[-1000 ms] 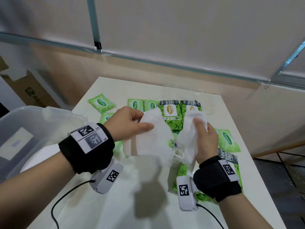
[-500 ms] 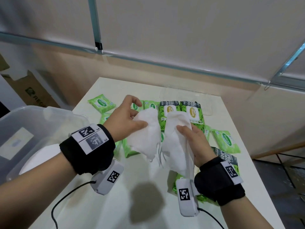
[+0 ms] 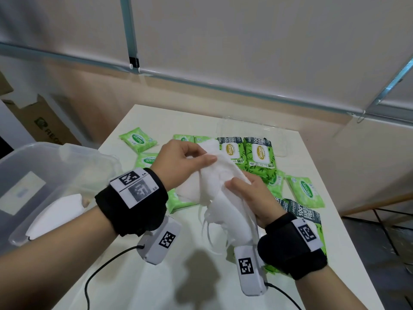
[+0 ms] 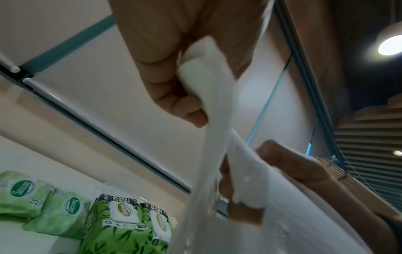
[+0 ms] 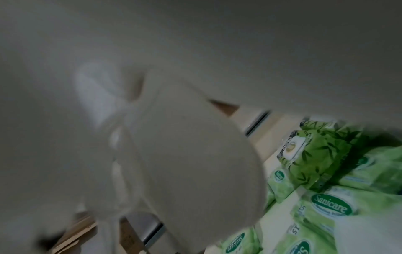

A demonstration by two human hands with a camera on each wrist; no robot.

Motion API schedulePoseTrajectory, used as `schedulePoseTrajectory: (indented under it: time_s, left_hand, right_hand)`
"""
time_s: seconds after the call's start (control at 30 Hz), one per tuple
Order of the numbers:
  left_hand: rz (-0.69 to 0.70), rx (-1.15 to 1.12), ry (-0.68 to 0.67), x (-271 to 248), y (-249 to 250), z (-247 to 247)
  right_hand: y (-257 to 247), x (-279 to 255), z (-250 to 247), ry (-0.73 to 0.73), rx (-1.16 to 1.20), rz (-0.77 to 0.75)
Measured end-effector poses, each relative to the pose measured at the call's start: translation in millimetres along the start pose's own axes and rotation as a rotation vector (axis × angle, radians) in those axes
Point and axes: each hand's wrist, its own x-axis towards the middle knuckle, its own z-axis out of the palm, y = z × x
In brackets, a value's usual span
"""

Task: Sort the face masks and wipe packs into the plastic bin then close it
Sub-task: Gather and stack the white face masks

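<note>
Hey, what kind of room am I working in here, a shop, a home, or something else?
Probably an office or a storeroom set up for recording, not a shop. Signs: a plain white table against a window with roller blinds, cardboard boxes stacked on the floor, and a slatted ceiling.

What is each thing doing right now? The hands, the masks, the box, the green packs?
left hand: gripping white masks
right hand: gripping white masks
masks: bunched together, held above the table
plastic bin: open, one mask inside
wipe packs: lying on the table, outside the bin
</note>
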Motion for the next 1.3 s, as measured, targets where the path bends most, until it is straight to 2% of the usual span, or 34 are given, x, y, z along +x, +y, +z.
schedulePoseTrajectory:
  time_s: [0.1, 0.17, 0.37, 0.6, 0.73, 0.87, 1.03, 1.17, 1.3]
  left_hand:
    - [-0.012, -0.111, 0.090, 3, -1, -9]
    - [-0.028, -0.165, 0.090, 2, -1, -13]
    - [-0.039, -0.137, -0.014, -5, -7, -14]
    - [-0.043, -0.087, -0.211, -11, -6, -17]
    - [-0.030, -0.123, -0.157, -10, -7, -17]
    - [-0.023, -0.158, -0.194, -10, -7, -16]
    - [-0.036, -0.034, -0.317, -8, -15, -19]
    - [-0.059, 0.080, -0.234, -2, -18, -23]
    - [-0.035, 0.071, -0.297, -8, -10, -10]
  right_hand:
    - [1, 0, -9, 0.028, 0.056, 0.049]
    - [2, 1, -14, 0.062, 0.079, 0.049]
    - [-2, 4, -15, 0.073, 0.230, 0.002]
    - [-3, 4, -14, 0.176, 0.188, -0.050]
    - [-1, 3, -15, 0.217, 0.121, -0.032]
    - [1, 2, -16, 0.190, 0.142, 0.018]
    - [-6, 1, -19, 0.172, 0.097, -0.051]
    - [-10, -5, -18, 0.083, -0.027, -0.064]
    - [-16, -9, -6, 0.018, -0.040, -0.093]
